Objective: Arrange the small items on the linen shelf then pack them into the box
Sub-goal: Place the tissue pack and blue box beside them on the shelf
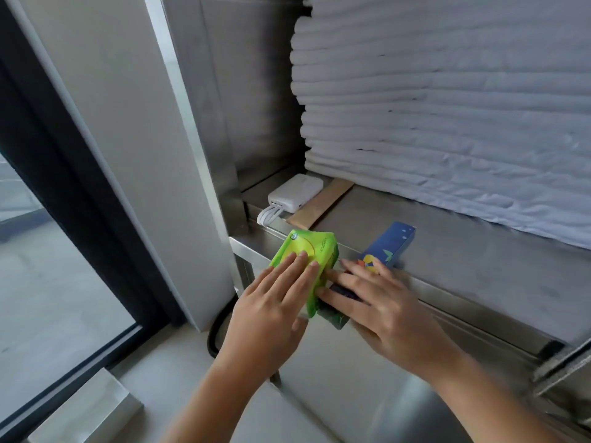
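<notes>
Green pack (pixel 307 247) at steel shelf (pixel 463 251) front edge, left hand (pixel 271 302) flat on top, right hand (pixel 383 308) fingers straight against its side

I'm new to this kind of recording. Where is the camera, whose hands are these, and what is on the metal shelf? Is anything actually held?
There is no machine here: a person works bare-handed, and the single picture comes from a camera on their head, looking down. The left hand lies flat on a green packet at the front edge of a steel shelf. The right hand rests with straight fingers on a dark box beside it; neither plainly grips. Also on the shelf lie a blue carton, a white power bank with cable, a brown paper sleeve and stacked white linen.
</notes>
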Tool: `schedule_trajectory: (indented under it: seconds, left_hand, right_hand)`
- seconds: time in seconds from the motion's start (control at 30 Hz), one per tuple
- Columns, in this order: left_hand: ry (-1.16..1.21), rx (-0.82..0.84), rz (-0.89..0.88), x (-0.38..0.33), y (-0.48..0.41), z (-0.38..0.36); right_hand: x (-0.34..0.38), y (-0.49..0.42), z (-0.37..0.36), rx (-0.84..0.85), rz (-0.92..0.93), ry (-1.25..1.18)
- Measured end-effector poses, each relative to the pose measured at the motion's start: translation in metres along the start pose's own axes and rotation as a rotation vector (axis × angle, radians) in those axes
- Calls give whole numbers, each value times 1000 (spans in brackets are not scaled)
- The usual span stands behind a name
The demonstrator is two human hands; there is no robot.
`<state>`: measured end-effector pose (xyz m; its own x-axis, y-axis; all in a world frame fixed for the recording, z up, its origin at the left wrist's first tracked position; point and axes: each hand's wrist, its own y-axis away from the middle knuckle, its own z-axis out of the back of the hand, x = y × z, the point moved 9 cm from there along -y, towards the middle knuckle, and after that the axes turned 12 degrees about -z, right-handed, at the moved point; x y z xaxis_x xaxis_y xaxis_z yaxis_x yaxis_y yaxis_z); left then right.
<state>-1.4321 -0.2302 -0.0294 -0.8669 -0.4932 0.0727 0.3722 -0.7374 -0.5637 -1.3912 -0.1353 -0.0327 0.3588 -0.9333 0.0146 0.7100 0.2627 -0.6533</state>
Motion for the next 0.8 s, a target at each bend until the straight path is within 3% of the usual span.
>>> schedule_trajectory:
  seconds: [0.47, 0.8]
  left_hand:
    - [175, 22, -173, 30, -70, -70]
    - [240, 70, -332, 51, -108, -103]
  right_hand:
    - [-64, -10, -31, 36, -216, 60]
    - [-93, -24, -51, 130, -482, 56]
